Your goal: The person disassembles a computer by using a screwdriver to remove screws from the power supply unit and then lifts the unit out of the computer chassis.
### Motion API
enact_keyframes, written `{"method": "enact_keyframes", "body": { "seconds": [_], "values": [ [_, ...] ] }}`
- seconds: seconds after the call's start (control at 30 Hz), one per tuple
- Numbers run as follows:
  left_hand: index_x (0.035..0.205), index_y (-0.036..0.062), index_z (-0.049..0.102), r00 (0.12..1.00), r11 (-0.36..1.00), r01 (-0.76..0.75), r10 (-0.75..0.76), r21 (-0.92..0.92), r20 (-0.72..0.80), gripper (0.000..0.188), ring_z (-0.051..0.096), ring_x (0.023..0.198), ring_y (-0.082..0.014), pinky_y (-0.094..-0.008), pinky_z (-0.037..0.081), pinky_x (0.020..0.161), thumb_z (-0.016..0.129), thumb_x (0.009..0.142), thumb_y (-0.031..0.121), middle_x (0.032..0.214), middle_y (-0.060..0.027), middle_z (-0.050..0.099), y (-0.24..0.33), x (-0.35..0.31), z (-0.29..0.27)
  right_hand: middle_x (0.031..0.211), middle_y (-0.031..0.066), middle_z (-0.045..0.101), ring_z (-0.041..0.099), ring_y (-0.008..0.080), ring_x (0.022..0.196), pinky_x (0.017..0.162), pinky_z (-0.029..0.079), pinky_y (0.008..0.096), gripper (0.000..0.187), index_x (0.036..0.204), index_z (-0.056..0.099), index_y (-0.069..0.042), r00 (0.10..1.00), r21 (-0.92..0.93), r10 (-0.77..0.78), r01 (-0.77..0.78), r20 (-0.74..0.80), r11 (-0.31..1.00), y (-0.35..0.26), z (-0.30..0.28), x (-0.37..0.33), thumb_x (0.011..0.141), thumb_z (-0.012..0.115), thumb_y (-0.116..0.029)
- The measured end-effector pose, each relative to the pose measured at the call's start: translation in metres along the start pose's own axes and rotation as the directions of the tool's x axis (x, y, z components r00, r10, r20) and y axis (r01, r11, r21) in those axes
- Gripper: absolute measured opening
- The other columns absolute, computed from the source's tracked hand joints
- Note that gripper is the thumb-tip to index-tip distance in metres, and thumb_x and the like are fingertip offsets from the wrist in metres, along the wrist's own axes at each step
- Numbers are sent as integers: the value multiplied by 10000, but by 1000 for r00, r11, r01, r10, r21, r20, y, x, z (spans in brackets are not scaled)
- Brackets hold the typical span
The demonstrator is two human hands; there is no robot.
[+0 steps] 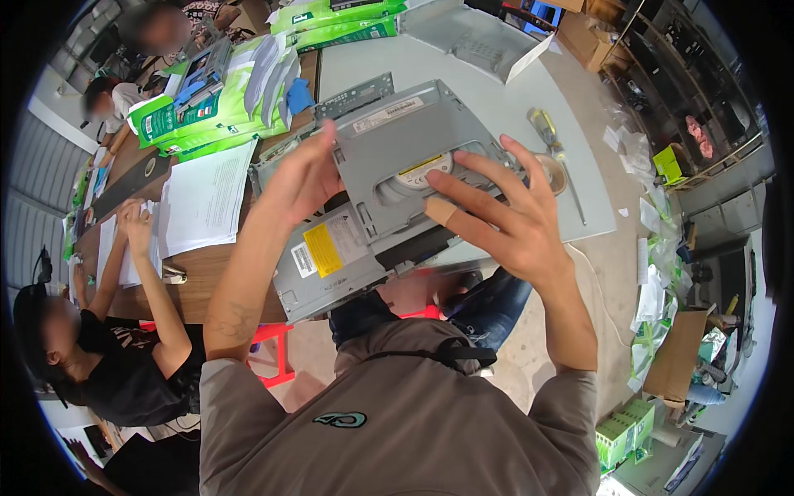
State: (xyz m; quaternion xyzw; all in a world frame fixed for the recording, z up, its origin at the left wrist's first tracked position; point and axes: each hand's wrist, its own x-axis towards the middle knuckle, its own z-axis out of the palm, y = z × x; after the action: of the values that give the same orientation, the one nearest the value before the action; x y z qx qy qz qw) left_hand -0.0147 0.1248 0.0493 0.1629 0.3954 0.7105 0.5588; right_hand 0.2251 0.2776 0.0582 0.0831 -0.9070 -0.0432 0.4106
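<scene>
A grey metal computer case (pixel 310 285) lies tilted at the near table edge, with a yellow label and white stickers on it. Over it sits a flat grey metal drive cage (pixel 376 153), whose oval cutout shows a hard drive (pixel 424 171) with a pale label. My left hand (pixel 306 174) closes on the cage's left edge, thumb up, its other fingers partly hidden. Across the right part of the cage my right hand (pixel 513 211) spreads its fingers, tips touching around the cutout. One finger wears a tan bandage (pixel 439 212).
A screwdriver (pixel 545 128) and a tape roll (pixel 552 174) lie right of the case. A grey metal cover (pixel 471 45) is farther back. Papers (pixel 203 198) and stacked green packages (pixel 198 124) occupy the left. Another person's clasped hands (pixel 135 223) rest there.
</scene>
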Motion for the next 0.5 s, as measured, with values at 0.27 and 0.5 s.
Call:
{"method": "enact_keyframes", "body": {
  "seconds": [0.27,0.5],
  "values": [
    [1279,-12,607,988,933,-32,84,359,-129,503,672,1050,-184,-358,544,898,651,945,362,1196,-96,680,-19,5,-12,1449,138,497,461,356,1349,1119,356,554,985,1436,488,-114,889,214,451,-458,85,863,-1,9,-25,542,901,-105],
    [1250,-21,602,991,949,-86,113,303,-71,483,690,1002,-192,-362,565,880,694,923,322,1127,-104,687,-18,4,2,1565,144,357,425,350,1382,1082,425,461,1112,1562,308,-104,665,804,661,-574,347,156,18,-6,-55,658,927,-298]
  ]
}}
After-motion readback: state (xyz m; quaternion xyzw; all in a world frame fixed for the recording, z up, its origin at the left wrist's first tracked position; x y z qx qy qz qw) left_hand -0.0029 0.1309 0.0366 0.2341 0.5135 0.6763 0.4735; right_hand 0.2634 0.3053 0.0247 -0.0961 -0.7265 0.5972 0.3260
